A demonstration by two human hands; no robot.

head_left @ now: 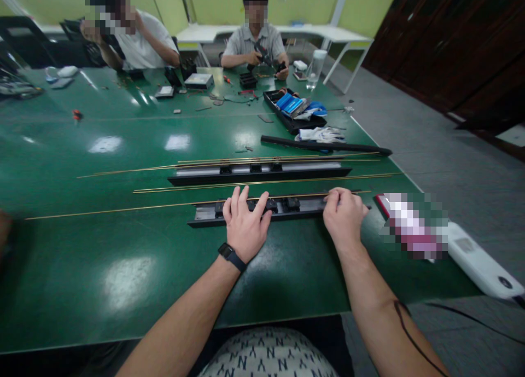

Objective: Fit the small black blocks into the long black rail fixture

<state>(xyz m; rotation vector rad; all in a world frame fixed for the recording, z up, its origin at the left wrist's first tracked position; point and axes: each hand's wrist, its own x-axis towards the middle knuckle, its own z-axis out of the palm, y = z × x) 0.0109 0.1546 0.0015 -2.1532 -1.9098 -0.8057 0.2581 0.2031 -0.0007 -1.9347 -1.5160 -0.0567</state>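
Across the near black channel [283,216], a long metal rail with a silvery inside, my left hand [246,221] lies with fingers spread. Its fingertips reach over several small black blocks [292,203] set in the channel. A thin brass-coloured rod [123,209] runs lengthwise along the channel's back edge, passing by the left fingers. My right hand [344,215] is closed at the channel's right end, thumb and fingers pinched on the rod; the exact contact is hidden. A dark watch [232,255] is on my left wrist.
Behind lie a second black channel [262,174], more brass rods [262,184] and a black tube [324,145]. White gloves [320,135] and a black tray [274,110] sit farther back. A phone [414,224] and white device [476,259] lie right. Two people [256,54] sit opposite.
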